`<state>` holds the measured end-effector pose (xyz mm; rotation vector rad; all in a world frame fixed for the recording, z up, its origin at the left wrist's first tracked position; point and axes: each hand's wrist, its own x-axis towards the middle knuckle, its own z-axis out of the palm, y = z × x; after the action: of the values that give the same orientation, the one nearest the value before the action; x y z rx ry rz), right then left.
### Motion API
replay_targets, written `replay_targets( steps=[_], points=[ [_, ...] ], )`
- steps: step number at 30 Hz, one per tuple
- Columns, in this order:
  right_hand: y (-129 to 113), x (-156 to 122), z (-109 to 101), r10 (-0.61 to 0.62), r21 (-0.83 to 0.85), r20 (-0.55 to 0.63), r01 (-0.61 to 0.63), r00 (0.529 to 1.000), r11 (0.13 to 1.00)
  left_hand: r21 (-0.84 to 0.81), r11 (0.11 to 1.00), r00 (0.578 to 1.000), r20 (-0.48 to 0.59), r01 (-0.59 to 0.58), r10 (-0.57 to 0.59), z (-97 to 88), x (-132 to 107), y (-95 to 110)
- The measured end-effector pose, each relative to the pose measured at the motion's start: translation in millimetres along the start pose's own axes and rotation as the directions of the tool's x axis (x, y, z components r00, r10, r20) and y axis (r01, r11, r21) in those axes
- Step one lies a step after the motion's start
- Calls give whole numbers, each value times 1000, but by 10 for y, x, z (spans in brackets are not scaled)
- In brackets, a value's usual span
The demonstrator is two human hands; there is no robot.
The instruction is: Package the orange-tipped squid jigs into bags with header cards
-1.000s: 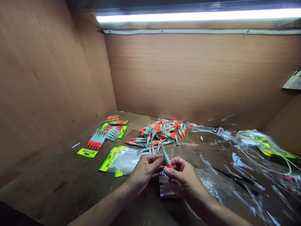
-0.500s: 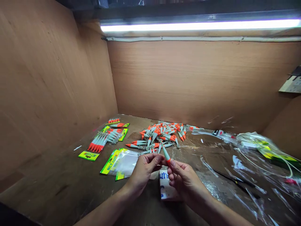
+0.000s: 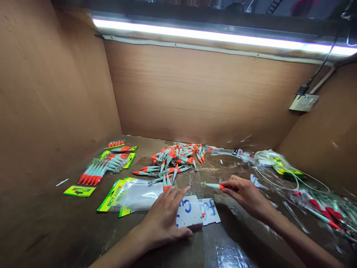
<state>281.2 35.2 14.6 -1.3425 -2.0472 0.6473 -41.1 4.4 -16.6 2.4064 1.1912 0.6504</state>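
A: The hands have parted; the right hand (image 3: pixel 245 191) now pinches one lure (image 3: pixel 213 185) alone, just above the bench (image 3: pixel 83 230).

B: And the left hand (image 3: pixel 164 217)?

A: Flat and released by the empty bags (image 3: pixel 134 194). A few filled packs (image 3: pixel 96 171); the loose pile (image 3: pixel 173 160) remains.

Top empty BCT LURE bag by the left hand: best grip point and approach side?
Pinch the yellow-green header card of the top empty bag at its left end, coming in from the left. The card looks stiffer than the clear film, and that end lies clear. The left hand rests flat at the bag's right edge beside the white printed card, and the loose lures with hooks lie just behind.
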Motion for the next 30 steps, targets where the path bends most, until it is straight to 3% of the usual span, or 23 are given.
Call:
replay_targets(
  steps=[2,5,11,16,19,21,24,27,30],
  points=[
    [81,-164,5,-26,-122,50,32,998,992,14,1000,1000,8,-15,15,46,7,-36],
    [37,-276,216,-74,-148,89,87,993,985,-14,998,998,7,-57,57,72,34,-37],
    [-177,-103,664,-245,-185,183,279,952,942,-67,995,998,-14,-70,69,61,51,44],
    [-214,-5,530,-362,-102,392,431,846,897,-99,993,998,-10,-68,68,72,29,7],
    [-179,207,296,-317,-25,476,373,821,928,-95,992,997,6,-78,79,84,17,-21],
    [-133,492,183,-230,-67,445,289,866,955,-89,993,996,27,-82,84,84,10,-28],
    [-69,1053,169,-141,-332,208,205,968,921,-66,994,995,45,-91,94,68,8,-25],
    [-47,1578,289,-144,-425,105,175,984,888,-64,993,994,50,-95,98,45,17,-19],
    [-35,1924,412,-160,-482,46,163,986,861,-67,992,993,40,-104,107,43,29,-25]
  ],
)
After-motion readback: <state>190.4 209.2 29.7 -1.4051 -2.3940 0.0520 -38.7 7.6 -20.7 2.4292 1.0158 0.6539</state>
